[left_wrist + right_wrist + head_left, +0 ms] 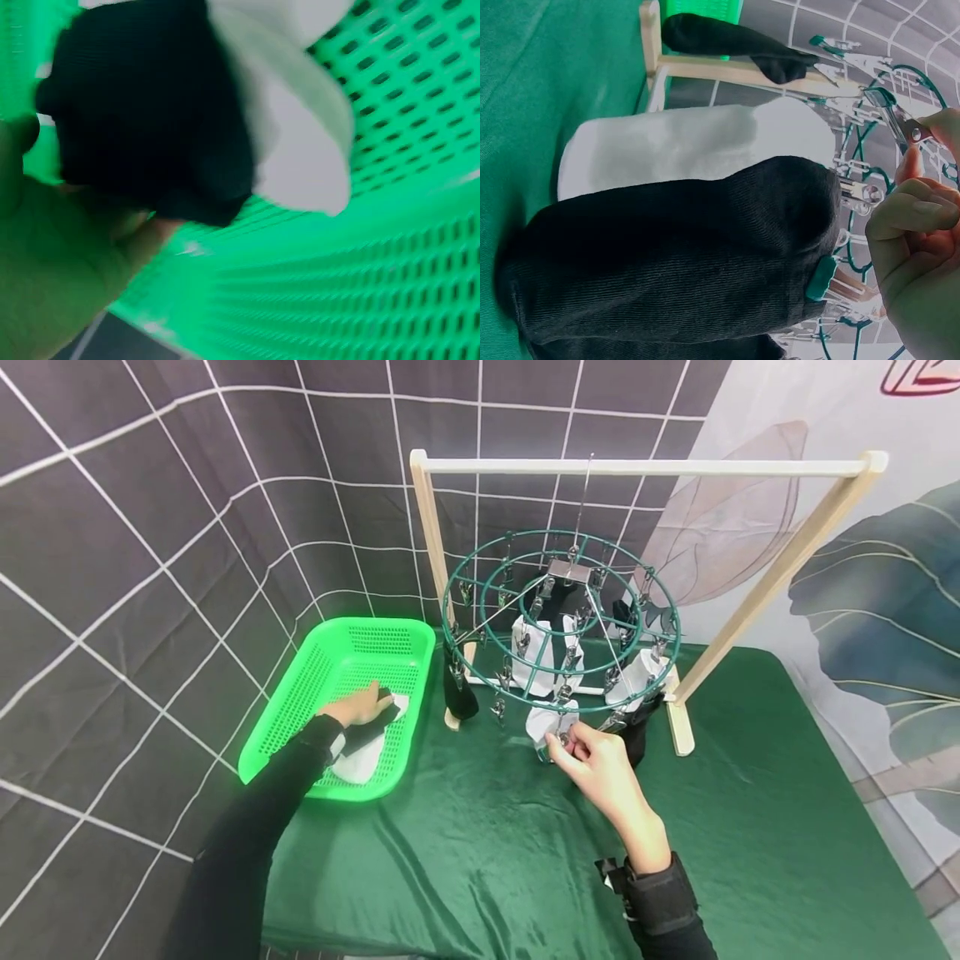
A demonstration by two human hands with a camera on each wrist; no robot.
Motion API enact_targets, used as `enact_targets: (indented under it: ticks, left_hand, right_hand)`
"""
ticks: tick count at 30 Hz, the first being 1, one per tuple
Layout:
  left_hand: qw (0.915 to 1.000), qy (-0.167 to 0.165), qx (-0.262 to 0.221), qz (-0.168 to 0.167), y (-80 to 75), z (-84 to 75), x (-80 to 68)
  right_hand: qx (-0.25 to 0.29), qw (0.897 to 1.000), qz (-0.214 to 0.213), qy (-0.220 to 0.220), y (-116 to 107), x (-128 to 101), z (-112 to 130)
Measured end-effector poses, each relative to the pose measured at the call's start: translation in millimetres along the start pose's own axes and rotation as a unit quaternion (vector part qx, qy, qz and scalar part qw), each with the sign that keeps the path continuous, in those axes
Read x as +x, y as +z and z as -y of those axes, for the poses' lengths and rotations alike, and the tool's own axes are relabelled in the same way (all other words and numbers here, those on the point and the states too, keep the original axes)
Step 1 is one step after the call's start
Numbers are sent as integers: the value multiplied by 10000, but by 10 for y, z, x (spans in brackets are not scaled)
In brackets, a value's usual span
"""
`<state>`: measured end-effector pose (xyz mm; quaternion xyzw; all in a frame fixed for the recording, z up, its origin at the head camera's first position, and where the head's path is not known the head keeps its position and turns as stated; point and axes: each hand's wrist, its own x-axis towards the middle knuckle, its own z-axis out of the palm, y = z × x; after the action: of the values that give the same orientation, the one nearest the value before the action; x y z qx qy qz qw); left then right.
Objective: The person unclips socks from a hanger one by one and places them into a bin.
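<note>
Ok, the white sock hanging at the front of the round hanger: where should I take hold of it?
Grip the white sock low on its free-hanging body, from the front, under the green ring. Its top is pinched in a metal clip where the right hand already works, and black socks crowd its side. The left hand is busy gripping a black sock in the basket.
</note>
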<state>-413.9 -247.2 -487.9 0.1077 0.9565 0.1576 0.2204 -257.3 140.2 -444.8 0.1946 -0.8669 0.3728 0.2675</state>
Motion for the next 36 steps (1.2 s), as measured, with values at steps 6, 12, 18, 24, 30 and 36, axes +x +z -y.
enact_targets:
  ticks: [6,12,18,24,30,36]
  left_hand:
    - [9266,1639,335,-3368,-170,-380,-117]
    - [7065,4294,279,-5619,-151,-1123,-302]
    - [6732,5368,608,-5050,-36,-1731,-482]
    - [7192,4900,806,-4859,80,-1890,-522]
    - [7391,4669,668,-4809,76,-1913,-513]
    - [7450,4650,389,-4766,18,-1908,-523]
  right_hand:
    - [-18,9999,-85,-102,14,-6,9]
    - [-38,9999,-79,-141,18,-22,27]
    - [-37,9996,-211,-194,48,-20,49]
    - [11,9995,-189,-265,124,-31,86]
    - [-615,9973,-232,318,132,35,58]
    - [-703,9960,-259,483,99,233,-6]
